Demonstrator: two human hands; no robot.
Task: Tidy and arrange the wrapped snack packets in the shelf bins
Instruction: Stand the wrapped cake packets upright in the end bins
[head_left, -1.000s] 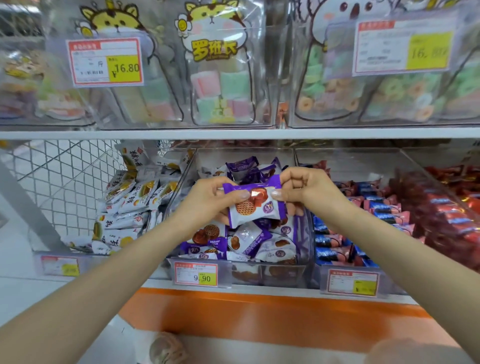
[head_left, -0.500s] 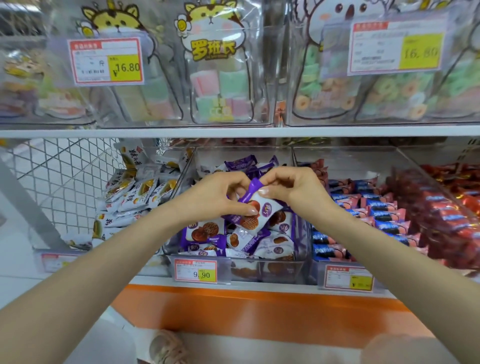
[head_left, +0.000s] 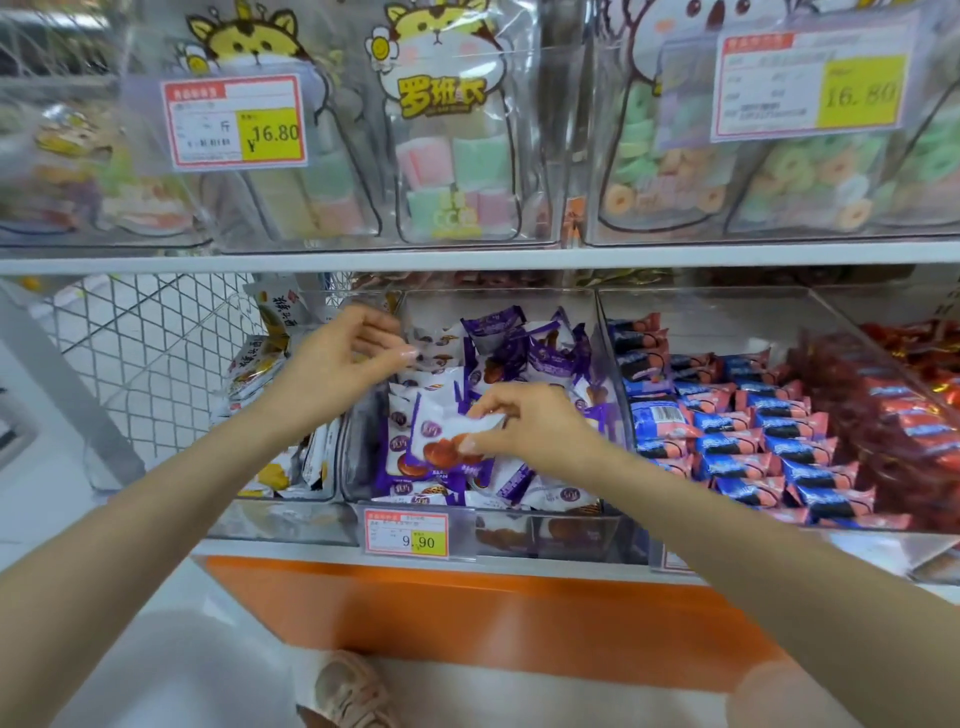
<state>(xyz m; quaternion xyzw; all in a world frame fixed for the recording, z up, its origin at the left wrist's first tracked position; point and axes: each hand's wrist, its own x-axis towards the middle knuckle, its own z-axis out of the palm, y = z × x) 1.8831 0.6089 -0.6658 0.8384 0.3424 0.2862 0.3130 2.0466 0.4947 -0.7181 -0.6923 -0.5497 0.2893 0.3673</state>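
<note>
A clear middle bin (head_left: 498, 295) on the lower shelf holds a heap of purple-and-white snack packets (head_left: 540, 353). My right hand (head_left: 530, 423) pinches one white-and-purple packet (head_left: 441, 439) by its right edge, low over the front of the heap. My left hand (head_left: 337, 361) hovers at the bin's left wall with fingers loosely curled and nothing in them. Its fingertips are close to a white packet (head_left: 434, 347) at the back left of the heap.
Left bin holds white-and-yellow packets (head_left: 254, 364); right bin holds rows of blue-and-pink packets (head_left: 753, 431); red packets (head_left: 909, 395) lie beyond. A 9.90 price tag (head_left: 406, 534) fronts the middle bin. Upper shelf edge (head_left: 467, 257) overhangs. Wire mesh (head_left: 145, 353) stands at left.
My left hand has let go of the packet and moved up and left. My right hand has carried the packet down onto the front of the heap.
</note>
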